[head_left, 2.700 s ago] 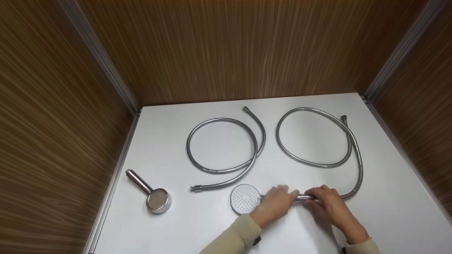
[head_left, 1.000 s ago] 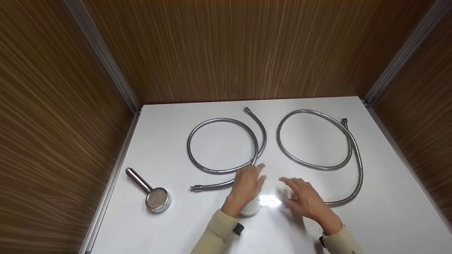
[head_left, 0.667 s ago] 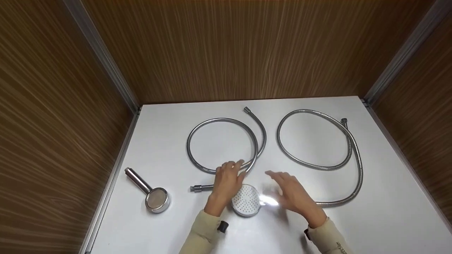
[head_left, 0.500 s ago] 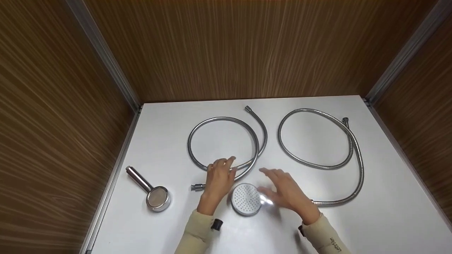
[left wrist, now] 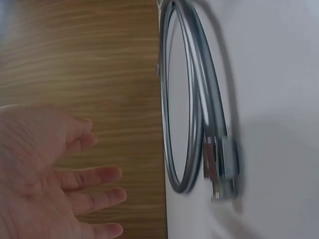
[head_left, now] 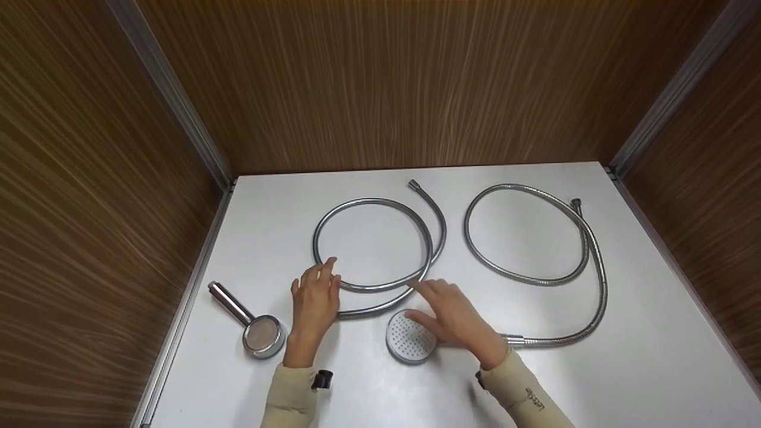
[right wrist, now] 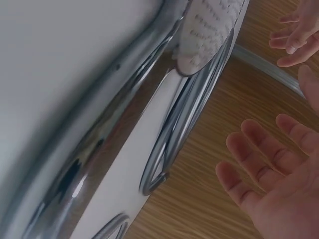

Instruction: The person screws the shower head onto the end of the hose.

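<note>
My left hand hovers with loose, extended fingers over the near end of a coiled grey shower hose, hiding that end in the head view. In the left wrist view the hose's metal end fitting shows apart from the fingers. My right hand, fingers spread, hangs above a round shower head with a white dotted face. Its chrome handle appears in the right wrist view, clear of the palm. A second metal shower hose meets that handle at a fitting partly behind my right wrist.
Left of my left hand lies another shower head with a brownish face and a chrome handle. Everything rests on a white table, with wood-grain panels at the back and both sides.
Both hands have let go of the white-faced shower head and its hose joint. My left hand has moved left to the coiled hose's end; my right has shifted left over the shower head.
</note>
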Tool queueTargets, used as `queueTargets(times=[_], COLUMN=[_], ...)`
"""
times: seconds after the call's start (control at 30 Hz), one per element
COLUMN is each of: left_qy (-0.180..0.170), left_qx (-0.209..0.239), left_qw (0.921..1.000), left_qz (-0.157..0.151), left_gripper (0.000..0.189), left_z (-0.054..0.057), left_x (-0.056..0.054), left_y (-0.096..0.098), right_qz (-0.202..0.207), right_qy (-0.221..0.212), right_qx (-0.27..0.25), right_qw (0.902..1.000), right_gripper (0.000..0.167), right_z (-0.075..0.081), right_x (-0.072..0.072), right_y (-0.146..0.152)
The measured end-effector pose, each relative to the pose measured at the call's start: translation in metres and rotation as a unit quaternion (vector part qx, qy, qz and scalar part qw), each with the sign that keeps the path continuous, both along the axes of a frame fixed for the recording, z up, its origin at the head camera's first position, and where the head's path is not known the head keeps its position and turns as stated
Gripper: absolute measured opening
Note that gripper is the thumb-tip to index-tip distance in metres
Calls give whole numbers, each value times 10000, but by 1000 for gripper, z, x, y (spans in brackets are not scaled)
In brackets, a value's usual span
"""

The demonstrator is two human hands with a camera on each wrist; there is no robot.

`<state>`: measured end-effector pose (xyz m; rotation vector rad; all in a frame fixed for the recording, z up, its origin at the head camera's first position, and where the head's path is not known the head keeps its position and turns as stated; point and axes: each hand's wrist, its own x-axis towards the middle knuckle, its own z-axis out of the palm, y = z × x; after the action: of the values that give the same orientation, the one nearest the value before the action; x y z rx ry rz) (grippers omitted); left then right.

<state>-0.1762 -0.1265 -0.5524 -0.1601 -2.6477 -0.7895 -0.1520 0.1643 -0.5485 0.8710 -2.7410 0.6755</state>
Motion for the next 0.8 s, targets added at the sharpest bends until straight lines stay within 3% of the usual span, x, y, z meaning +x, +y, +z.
queueTargets(times=[0.17,0.43,0.8], left_qy=[130,5,-103], left_qx=[-161,-208,-181], left_qw=[9991,9965,9948], left_qz=[366,808,1001], left_gripper=[42,44,44], left_z=[-2,-6,-7], left_x=[2,5,10], left_y=[-29,-71,-101], right_qz=[305,684,756], right_qy=[134,223,-136], right_qx=[98,113,254], right_qw=[9994,9973,9967], right_gripper=[60,59,56], right_z=[1,-6,-1], right_x=[-4,-9,-13], right_y=[-23,-56,-71])
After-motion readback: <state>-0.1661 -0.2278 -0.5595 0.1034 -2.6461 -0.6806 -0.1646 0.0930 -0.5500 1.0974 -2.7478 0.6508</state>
